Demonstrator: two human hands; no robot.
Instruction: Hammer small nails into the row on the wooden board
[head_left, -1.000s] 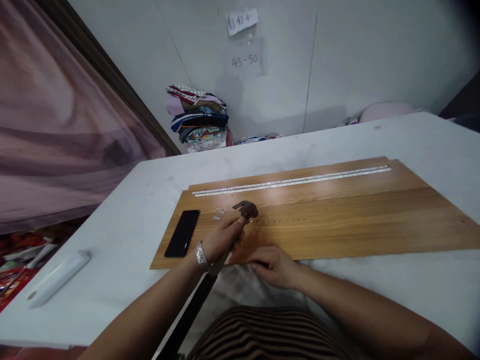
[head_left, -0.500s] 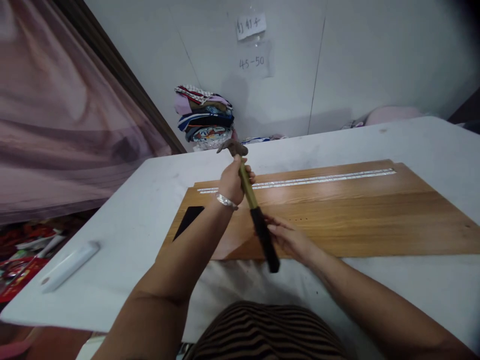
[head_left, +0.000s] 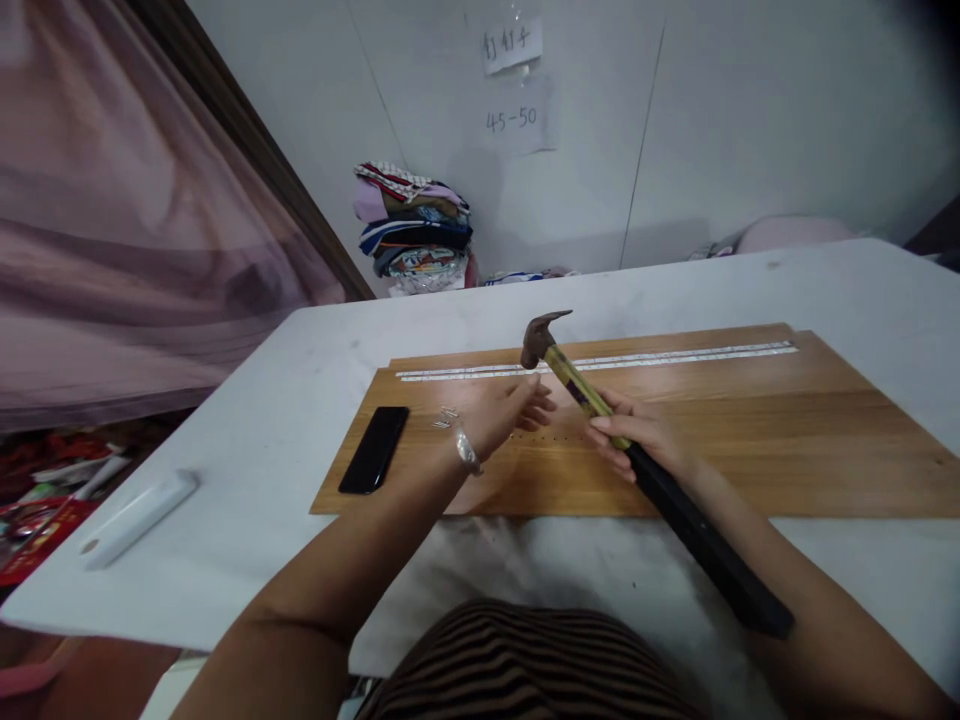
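Note:
My right hand (head_left: 637, 436) is closed around the yellow shaft of a claw hammer (head_left: 592, 400). Its rusty head is raised over the wooden board (head_left: 712, 430) and its black grip runs back along my forearm. My left hand (head_left: 508, 408) hovers just left of the hammer head with its fingers loosely apart and nothing in them. A few small metal nails (head_left: 445, 418) lie on the board beside that hand. A row of tiny holes or nail heads (head_left: 559, 437) dots the board between my hands.
A black phone (head_left: 374, 462) lies at the board's left end. A shiny metal strip (head_left: 600, 361) runs along the board's far edge. A white bar (head_left: 139, 518) rests on the white table (head_left: 247, 420) at left. Folded cloths (head_left: 412, 228) are stacked against the wall.
The hammer passed from my left hand to my right hand. My left hand let go and dropped toward the board, while the hammer head swung right and lower.

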